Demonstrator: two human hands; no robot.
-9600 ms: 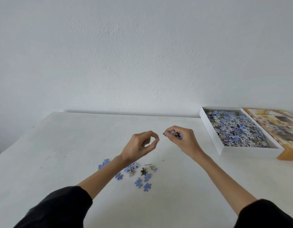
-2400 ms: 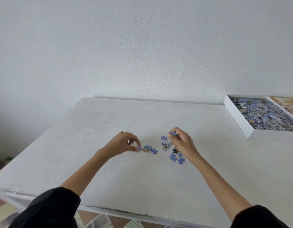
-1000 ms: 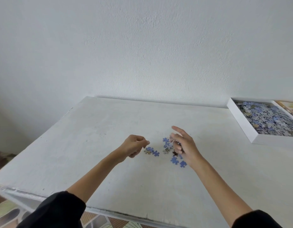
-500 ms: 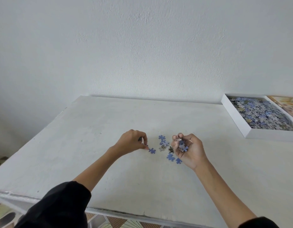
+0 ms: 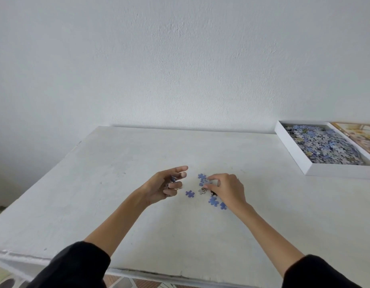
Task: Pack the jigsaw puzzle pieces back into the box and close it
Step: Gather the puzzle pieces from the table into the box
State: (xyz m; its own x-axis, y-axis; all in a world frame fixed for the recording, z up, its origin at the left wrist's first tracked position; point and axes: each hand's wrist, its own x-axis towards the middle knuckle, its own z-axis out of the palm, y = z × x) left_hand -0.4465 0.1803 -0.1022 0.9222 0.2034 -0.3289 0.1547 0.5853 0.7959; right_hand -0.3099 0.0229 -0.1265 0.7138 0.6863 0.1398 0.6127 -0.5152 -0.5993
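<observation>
Several loose puzzle pieces (image 5: 213, 201), mostly blue, lie in a small cluster on the white table (image 5: 117, 194); one blue piece (image 5: 189, 193) sits apart to the left. My left hand (image 5: 165, 187) hovers left of them, turned sideways with its fingers half curled, and a blue piece shows in the palm. My right hand (image 5: 228, 189) is palm down over the cluster, thumb and fingers pinching pieces at its far end. The open white box (image 5: 293, 151), filled with pieces, stands at the far right.
The picture lid (image 5: 360, 138) lies beside the box at the right edge of view. The table backs onto a white wall. Its near edge and left edge drop to a patterned floor (image 5: 5, 279).
My left hand has lifted off the table and rolled sideways with pieces in it. My right hand, which was palm up with pieces, has turned palm down onto the cluster.
</observation>
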